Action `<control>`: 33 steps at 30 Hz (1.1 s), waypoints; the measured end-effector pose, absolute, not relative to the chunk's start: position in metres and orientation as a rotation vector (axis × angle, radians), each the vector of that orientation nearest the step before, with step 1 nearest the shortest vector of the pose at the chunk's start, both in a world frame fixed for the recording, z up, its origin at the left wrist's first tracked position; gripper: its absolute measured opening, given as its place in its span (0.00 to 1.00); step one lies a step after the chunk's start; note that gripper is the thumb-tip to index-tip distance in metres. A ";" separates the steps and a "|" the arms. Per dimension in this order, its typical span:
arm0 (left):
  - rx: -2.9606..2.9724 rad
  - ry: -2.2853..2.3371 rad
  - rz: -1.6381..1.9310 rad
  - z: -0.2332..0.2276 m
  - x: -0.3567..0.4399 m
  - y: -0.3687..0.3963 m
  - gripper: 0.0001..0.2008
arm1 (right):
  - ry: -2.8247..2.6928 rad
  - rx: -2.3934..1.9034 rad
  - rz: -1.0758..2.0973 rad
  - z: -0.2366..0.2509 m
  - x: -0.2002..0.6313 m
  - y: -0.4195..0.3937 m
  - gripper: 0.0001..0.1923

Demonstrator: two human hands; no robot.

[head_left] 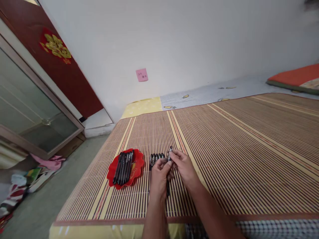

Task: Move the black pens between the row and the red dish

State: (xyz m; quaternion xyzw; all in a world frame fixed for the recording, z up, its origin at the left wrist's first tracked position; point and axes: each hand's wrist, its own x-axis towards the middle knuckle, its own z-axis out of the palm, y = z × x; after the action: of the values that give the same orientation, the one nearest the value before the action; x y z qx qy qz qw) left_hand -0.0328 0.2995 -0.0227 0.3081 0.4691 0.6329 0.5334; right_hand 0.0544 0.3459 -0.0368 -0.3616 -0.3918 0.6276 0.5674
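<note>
Both my hands meet over a bamboo mat [224, 159], fingers closed around one black pen [170, 149] whose tip end points away from me. My left hand [160, 172] grips it lower down, and my right hand [181, 162] pinches it near its upper end. Just left of the held pen, several black pens [156, 156] lie side by side on the mat, partly hidden behind my left hand. Farther left, a red scalloped plate [139, 162] carries several more black pens [124, 167] in a row.
The mat covers a bed against a white wall [186, 43] bearing a pink note [142, 75]. An orange folded cloth [296, 77] lies at the far right. Left of the bed are grey floor [74, 166], a glass-panelled door [32, 103] and a pile of clothes [15, 192].
</note>
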 end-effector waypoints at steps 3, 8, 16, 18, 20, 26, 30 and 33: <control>0.817 1.177 1.473 -0.023 -0.034 0.298 0.21 | -0.824 -0.799 1.556 -0.039 0.060 0.349 0.21; 0.930 1.228 1.379 -0.025 -0.038 0.295 0.19 | -0.563 -0.788 1.384 -0.033 0.083 0.360 0.19; 0.608 1.226 1.730 -0.015 -0.057 0.299 0.21 | -0.714 -0.970 1.250 -0.038 0.100 0.369 0.21; 0.522 1.223 1.849 -0.011 -0.064 0.299 0.22 | -0.885 -1.071 1.185 -0.042 0.095 0.369 0.20; 0.468 1.224 1.921 -0.008 -0.071 0.298 0.23 | -1.081 -1.165 1.088 -0.044 0.089 0.368 0.17; 0.425 1.224 1.942 -0.007 -0.079 0.298 0.23 | -1.366 -1.275 0.984 -0.044 0.083 0.371 0.14; 0.474 1.216 1.884 -0.009 -0.078 0.299 0.23 | -1.377 -1.296 1.036 -0.045 0.083 0.372 0.15; 0.510 1.205 1.810 -0.010 -0.077 0.299 0.22 | -1.311 -1.263 1.116 -0.047 0.080 0.370 0.15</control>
State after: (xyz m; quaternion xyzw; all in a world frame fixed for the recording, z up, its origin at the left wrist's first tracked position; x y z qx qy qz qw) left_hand -0.0772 0.2995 -0.0105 0.2052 0.4847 0.7284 0.4387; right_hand 0.0796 0.3696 -0.0475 -0.5183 -0.5378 0.4577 0.4823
